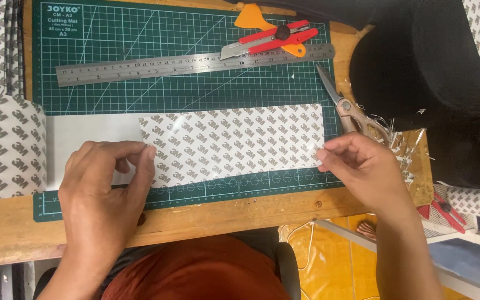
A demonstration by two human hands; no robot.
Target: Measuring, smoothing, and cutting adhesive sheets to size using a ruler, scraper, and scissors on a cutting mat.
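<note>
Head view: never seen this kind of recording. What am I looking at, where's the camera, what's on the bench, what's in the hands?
There is no machine here: a person works with two bare hands. The one camera sits on the person's head and looks down at a wooden bench. On it lies a green cutting mat with a steel ruler, a red utility knife over an orange scraper, and scissors at the mat's right edge. Across the mat lies a long printed adhesive sheet. The left hand pinches the sheet's backing near its left part; the right hand pinches its right edge.
</note>
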